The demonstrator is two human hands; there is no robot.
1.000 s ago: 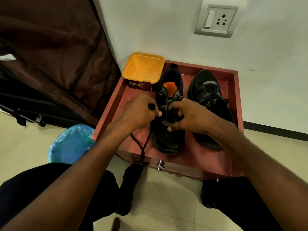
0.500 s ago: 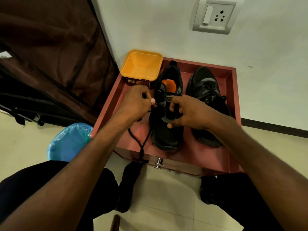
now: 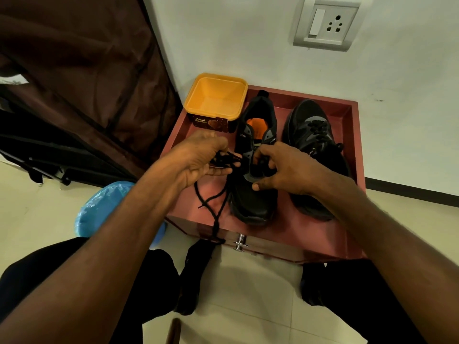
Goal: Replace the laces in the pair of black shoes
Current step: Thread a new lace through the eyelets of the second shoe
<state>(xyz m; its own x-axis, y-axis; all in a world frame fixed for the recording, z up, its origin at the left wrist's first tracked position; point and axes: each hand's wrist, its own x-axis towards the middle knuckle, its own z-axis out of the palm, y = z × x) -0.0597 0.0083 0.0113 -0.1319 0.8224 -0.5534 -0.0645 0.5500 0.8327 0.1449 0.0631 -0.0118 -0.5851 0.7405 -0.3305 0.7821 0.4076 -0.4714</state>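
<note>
While the black lace is bunched between the thumb and curled fingers of the left hand, the near shoe is held at its tongue and eyelet area by the right hand, whose fingers are curled round the upper with the thumb pointing left across the vamp. From the left hand's grip the lace is seen to run down in two loose strands over the red surface, crossing near the front edge and hanging just past it beside the metal knob. Whether the lace is still threaded through any eyelet cannot be told, since that part is hidden by the fingers. The near shoe is black with grey panels and an orange insole, and it is set with its toe toward the person. Just beside it on the right, a second black shoe is placed, its own lace still in place. Both are carried by a red cabinet top with a raised rim. An open yellow Amul tub stands at the back left corner, touching the wall. A blue plastic bag lies on the floor to the left, and a switch socket is mounted on the wall above.
</note>
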